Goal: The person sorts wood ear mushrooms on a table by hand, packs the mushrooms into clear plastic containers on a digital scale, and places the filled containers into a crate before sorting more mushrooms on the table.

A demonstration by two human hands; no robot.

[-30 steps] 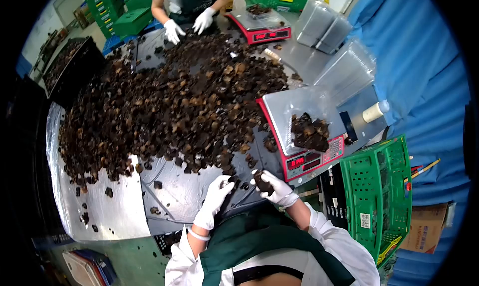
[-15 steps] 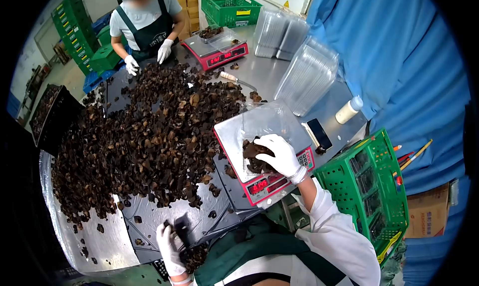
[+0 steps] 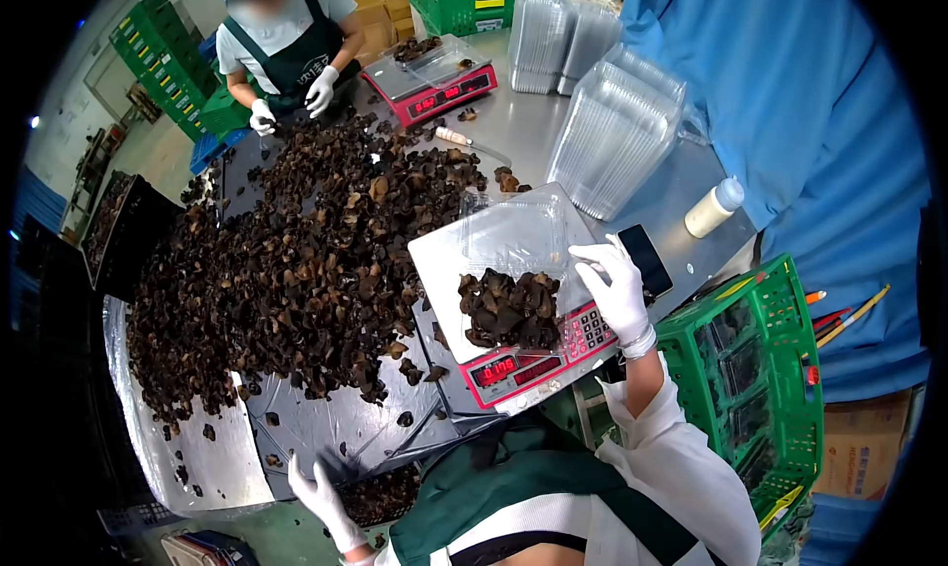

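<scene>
My right hand (image 3: 612, 291), in a white glove, is raised beside the near scale's keypad with its fingers apart and nothing in them. Just left of it, dark brown wood ear mushrooms (image 3: 509, 309) fill the base of a clear plastic clamshell box, its transparent lid (image 3: 513, 232) folded open towards the back. The box rests on the steel pan of a red digital scale (image 3: 434, 255) with lit red digits. My left hand (image 3: 324, 502), also gloved, hangs at the table's front edge, fingers spread and empty.
A large heap of loose mushrooms (image 3: 286, 270) covers the left of the table. Stacked clear boxes (image 3: 617, 131), a bottle (image 3: 713, 208) and a phone (image 3: 647, 258) lie behind and right. A green crate (image 3: 805, 368) holds packed boxes. Opposite, a co-worker (image 3: 291, 47) stands by another scale (image 3: 430, 87).
My right hand has let go of the mushrooms in the box and drawn back to the right. My left hand has moved down and spread its fingers. The scale's reading has changed.
</scene>
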